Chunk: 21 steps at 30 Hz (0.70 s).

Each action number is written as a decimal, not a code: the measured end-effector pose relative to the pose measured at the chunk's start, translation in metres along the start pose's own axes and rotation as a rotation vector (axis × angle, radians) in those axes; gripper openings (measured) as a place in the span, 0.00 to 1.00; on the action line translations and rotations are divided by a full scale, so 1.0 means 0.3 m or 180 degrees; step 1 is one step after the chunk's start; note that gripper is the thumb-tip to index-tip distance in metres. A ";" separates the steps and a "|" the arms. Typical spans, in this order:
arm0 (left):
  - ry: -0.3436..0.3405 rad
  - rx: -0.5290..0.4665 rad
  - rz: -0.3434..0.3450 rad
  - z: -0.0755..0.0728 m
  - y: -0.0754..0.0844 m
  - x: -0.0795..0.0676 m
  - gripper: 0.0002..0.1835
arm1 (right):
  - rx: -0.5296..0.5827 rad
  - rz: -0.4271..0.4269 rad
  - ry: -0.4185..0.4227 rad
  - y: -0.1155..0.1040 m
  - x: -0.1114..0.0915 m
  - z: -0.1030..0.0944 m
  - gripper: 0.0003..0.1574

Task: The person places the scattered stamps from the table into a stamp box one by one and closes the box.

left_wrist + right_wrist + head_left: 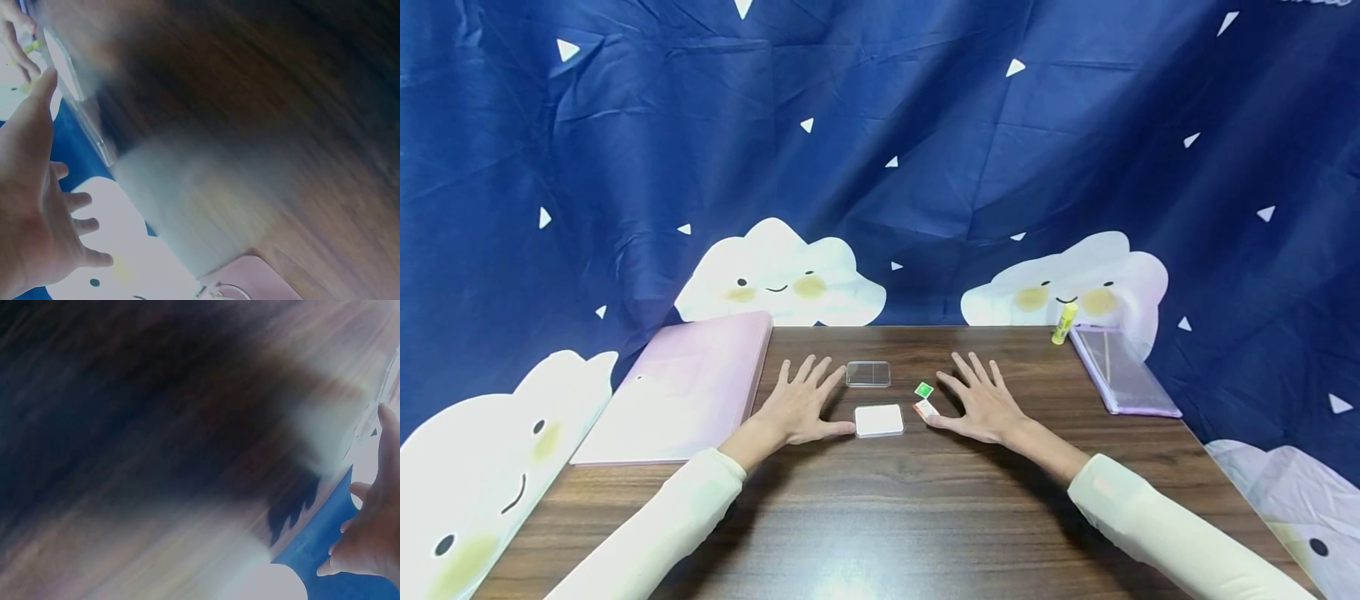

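My left hand [802, 408] is spread with straight fingers, its thumb tip right at the edge of a small white rectangular case [879, 421]. Behind that case lies a clear flat case or lid [868, 373], close to the left index fingertip. My right hand [985, 407] is also spread, fingers pointing forward. Its thumb overlaps a small white-and-orange packet [926, 409] in the head view, and a small green square [923, 389] lies just behind that packet. Both wrist views show the hands, the left [37, 200] and the right [375, 531], with fingers extended and nothing held.
A large pale pink folder [685, 387] lies on the left of the brown wooden table [880, 508]. At the back right stand a yellow-green glue stick [1064, 323] and a purple-edged zip pouch [1123, 371]. A blue cloud-print curtain [880, 150] hangs behind the table.
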<state>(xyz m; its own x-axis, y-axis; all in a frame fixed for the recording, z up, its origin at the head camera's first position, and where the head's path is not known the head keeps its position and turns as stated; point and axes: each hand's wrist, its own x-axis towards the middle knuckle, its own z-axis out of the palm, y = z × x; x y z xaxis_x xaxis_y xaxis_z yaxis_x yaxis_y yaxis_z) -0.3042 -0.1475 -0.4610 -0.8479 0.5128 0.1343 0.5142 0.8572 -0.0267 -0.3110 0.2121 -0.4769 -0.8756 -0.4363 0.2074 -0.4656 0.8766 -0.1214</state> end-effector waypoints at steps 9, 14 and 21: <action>-0.0050 0.0019 0.0164 0.002 0.034 0.011 0.54 | 0.0016 -0.0208 0.0085 -0.047 0.001 -0.006 0.52; -0.0128 -0.0004 0.0285 -0.009 0.053 0.016 0.52 | 0.0106 -0.0388 0.0265 -0.054 0.004 -0.001 0.46; -0.0139 -0.0166 0.0437 -0.004 0.061 0.024 0.48 | 0.0193 -0.0556 0.0404 -0.064 0.007 0.002 0.37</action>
<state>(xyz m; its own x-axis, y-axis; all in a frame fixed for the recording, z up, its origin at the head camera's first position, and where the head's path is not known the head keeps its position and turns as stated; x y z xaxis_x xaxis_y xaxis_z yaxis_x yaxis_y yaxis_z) -0.3009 -0.1283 -0.4592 -0.7734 0.6276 0.0896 0.6308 0.7759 0.0099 -0.3039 0.1944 -0.4748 -0.7594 -0.5481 0.3504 -0.6191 0.7745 -0.1302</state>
